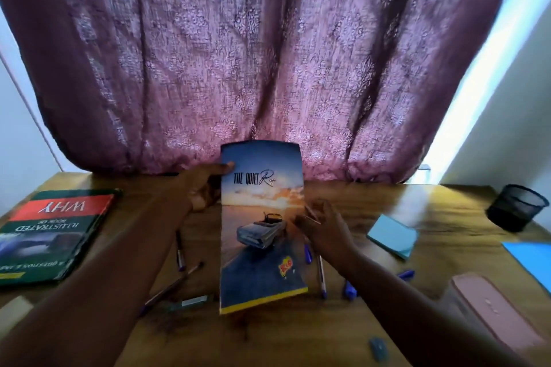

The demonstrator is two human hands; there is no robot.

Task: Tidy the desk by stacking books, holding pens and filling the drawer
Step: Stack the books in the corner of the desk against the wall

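A wooden counter (372, 202) with visible grain carries everything. At its left lies a green and red book (50, 235), flat, title upside down. Several pens (180, 250) lie scattered across the middle, some with blue caps (350, 290). To the right lies a pad of blue sticky notes (392, 237), and beyond it, near the far right corner, a black mesh pen holder (517, 207). A blue sheet (530, 259) lies at the right edge, a pink case (492, 313) nearer, and a small blue eraser (378, 347) at the front.
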